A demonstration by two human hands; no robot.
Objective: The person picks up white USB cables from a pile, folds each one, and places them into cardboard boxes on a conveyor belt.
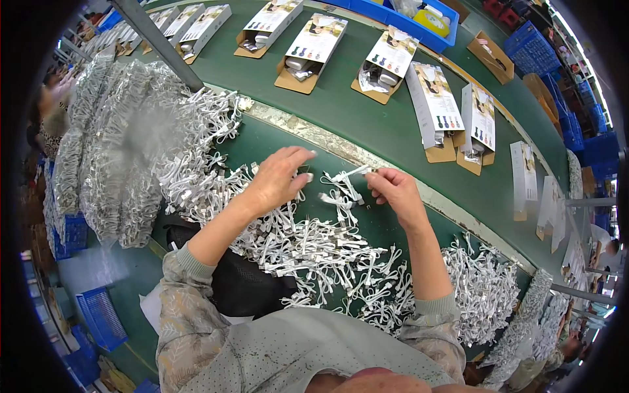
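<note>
1. Busy workshop, green worktable (386,226). A black mesh thing (249,291) sits toward its near left corner (no clue what it is, tbh).

2. Loose white cables (314,245) sprawl from the near edge up to the middle, mostly folded into little looped bundles. A denser heap (481,288) fills the right end, and shiny wrapped bundles (111,157) crowd the left edge.

3. Right hand (396,193): fingertips pinched on one end of a white cable (354,172), close to the table's far edge.

4. Left hand (278,177): thumb and fingers wide apart, just left of that cable, and I can't see anything in its grip.

5. Handling, my guess: super light, bendy, a bit slick along the cord, stiff only at the plugs. I'd grab the folded middle or the plug body; a single loop would probably snag its neighbours.

6. Past the worn pale rail (308,131) along the far edge: a green belt (367,121) carrying printed boxes (436,98), with a blue bin (419,29) beyond.
</note>
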